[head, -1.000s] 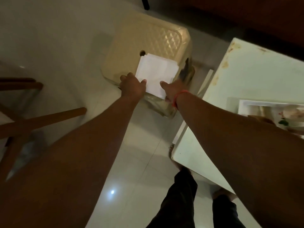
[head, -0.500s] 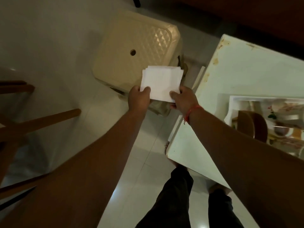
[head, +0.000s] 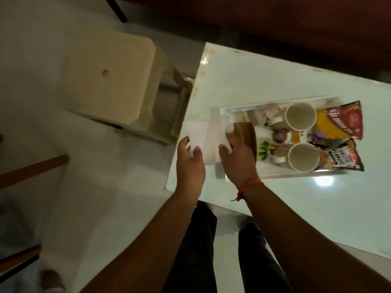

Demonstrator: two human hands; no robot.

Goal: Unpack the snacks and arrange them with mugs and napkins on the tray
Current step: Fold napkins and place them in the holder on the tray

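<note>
The white napkins (head: pixel 204 142) are sitting just right of the frame's centre, held in the air over the left edge of the pale table (head: pixel 243 81), their right end overlapping the near-left corner of the tray (head: pixel 237 107). The left hand (head: pixel 190 163) is pinching the stack's lower left corner between thumb and curled fingers, and the right hand (head: pixel 238 161) is gripping the right side, thumb on top and fingers curled under the paper. A second ago the same stack was lying on the cream plastic stool (head: pixel 110 81), and half a second ago it was lifted just off the stool's near edge; now it is clear of the stool and over the table, and it is looking creased and bunched in the middle instead of flat.

On the tray, right of the napkins, two mugs (head: pixel 299 119) are standing upright, one above the other in the frame. A yellow and red snack packet (head: pixel 338 121) is lying just beside the upper mug, and a salted peanuts packet (head: pixel 338 157) beside the lower one. The tray has come fully into view at centre right, where earlier only a slice was showing.

The stool is standing in the upper left. A red thread (head: pixel 248 185) is circling the right wrist.
</note>
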